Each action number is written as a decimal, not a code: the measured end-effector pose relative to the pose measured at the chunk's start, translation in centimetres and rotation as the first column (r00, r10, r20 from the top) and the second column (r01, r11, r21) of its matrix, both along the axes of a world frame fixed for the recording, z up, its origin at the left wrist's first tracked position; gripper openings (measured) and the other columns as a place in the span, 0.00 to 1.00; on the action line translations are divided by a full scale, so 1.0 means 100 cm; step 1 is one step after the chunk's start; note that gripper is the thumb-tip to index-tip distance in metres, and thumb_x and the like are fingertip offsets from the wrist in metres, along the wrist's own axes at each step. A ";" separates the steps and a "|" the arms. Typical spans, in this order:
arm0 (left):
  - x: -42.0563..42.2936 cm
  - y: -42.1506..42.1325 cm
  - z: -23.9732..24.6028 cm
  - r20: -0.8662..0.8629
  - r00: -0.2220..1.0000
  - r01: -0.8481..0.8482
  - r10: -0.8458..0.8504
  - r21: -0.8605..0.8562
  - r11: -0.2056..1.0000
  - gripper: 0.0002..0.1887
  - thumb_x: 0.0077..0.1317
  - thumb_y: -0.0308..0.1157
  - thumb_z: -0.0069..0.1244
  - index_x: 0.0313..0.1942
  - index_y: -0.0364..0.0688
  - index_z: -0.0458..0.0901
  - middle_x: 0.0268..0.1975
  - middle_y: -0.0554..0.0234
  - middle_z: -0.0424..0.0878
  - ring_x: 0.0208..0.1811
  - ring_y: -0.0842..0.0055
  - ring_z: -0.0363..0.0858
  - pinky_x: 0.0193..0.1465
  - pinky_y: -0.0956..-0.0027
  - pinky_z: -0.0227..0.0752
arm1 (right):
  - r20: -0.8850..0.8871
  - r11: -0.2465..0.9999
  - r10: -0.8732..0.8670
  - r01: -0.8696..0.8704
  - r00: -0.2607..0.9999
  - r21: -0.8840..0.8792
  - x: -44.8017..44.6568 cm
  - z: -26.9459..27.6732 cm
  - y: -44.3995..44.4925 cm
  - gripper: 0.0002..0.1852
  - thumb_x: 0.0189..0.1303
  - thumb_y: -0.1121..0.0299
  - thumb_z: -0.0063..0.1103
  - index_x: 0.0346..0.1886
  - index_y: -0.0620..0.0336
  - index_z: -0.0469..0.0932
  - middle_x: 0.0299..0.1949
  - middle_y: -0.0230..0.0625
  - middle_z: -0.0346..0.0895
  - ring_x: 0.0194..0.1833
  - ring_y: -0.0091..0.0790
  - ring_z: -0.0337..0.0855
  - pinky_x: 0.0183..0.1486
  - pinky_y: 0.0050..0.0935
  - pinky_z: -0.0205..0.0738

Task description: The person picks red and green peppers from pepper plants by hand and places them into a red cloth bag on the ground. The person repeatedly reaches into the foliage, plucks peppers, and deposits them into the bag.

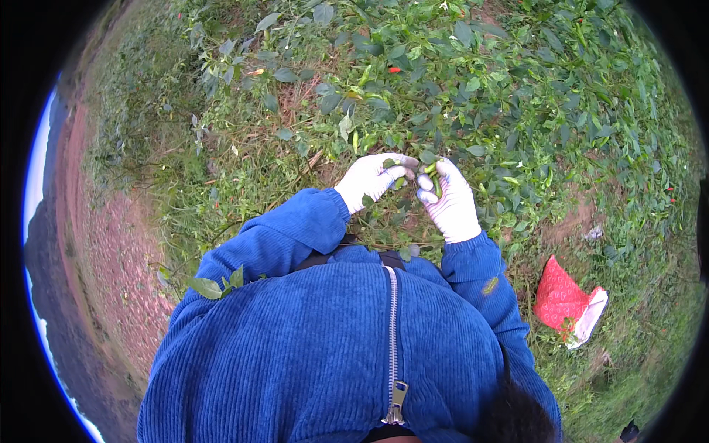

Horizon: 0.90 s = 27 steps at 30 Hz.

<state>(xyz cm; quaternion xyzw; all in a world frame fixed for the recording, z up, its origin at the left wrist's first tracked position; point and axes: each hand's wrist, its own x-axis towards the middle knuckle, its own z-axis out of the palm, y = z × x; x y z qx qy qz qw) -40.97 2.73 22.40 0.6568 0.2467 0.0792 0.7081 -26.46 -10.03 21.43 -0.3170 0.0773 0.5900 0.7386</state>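
My left hand (372,176), in a white glove, is among the leaves just in front of my chest, its fingers curled near a small leaf and a bit of green; whether it grips them I cannot tell. Close to its right, my right hand (447,198), gloved the same way, holds several green chili peppers (436,180) between thumb and fingers. The fingertips of both hands almost meet. Chili pepper plants (421,105) spread before me, with green pods and a red chili pepper (394,70) above my hands.
To my right, a red patterned bag (560,296) with a white inner side lies on the grass, red chili peppers at its mouth. Dense pepper plants stretch ahead and right. Weeds and dry stalks cover the ground at left, near a bare soil strip (119,243). Leaves touch my left sleeve.
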 end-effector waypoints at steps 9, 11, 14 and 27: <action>0.004 -0.001 -0.012 -0.006 1.000 0.006 -0.004 0.391 0.921 0.14 0.64 0.30 0.61 0.49 0.38 0.81 0.44 0.64 0.84 0.47 0.76 0.81 0.53 0.70 0.74 | 0.658 0.951 0.263 -0.306 0.706 -0.052 0.007 0.025 -0.020 0.14 0.62 0.71 0.63 0.49 0.60 0.74 0.39 0.31 0.78 0.36 0.27 0.75 0.36 0.24 0.69; 0.006 -0.004 -0.011 -0.057 0.996 -0.027 0.067 0.529 0.848 0.14 0.57 0.29 0.65 0.43 0.39 0.83 0.39 0.58 0.84 0.40 0.71 0.81 0.46 0.69 0.75 | 0.968 0.975 0.196 -0.135 0.159 -0.175 -0.002 0.030 -0.016 0.17 0.59 0.69 0.66 0.49 0.62 0.75 0.39 0.32 0.79 0.37 0.29 0.78 0.41 0.28 0.73; 0.011 -0.010 -0.009 -0.007 0.998 -0.048 0.070 0.658 0.751 0.13 0.53 0.27 0.65 0.39 0.38 0.84 0.33 0.55 0.82 0.35 0.65 0.81 0.42 0.68 0.75 | 0.955 0.957 0.285 -0.068 0.076 -0.280 -0.007 0.034 -0.010 0.17 0.57 0.66 0.68 0.47 0.63 0.77 0.37 0.38 0.82 0.40 0.33 0.81 0.48 0.31 0.74; 0.002 0.001 -0.015 0.070 0.986 -0.143 0.149 -0.076 0.987 0.21 0.73 0.42 0.50 0.62 0.41 0.76 0.45 0.66 0.83 0.34 0.85 0.74 0.35 0.77 0.70 | -0.178 0.988 0.031 -0.003 0.984 0.154 0.014 -0.003 -0.002 0.10 0.72 0.64 0.54 0.39 0.60 0.74 0.30 0.35 0.73 0.25 0.30 0.71 0.21 0.23 0.63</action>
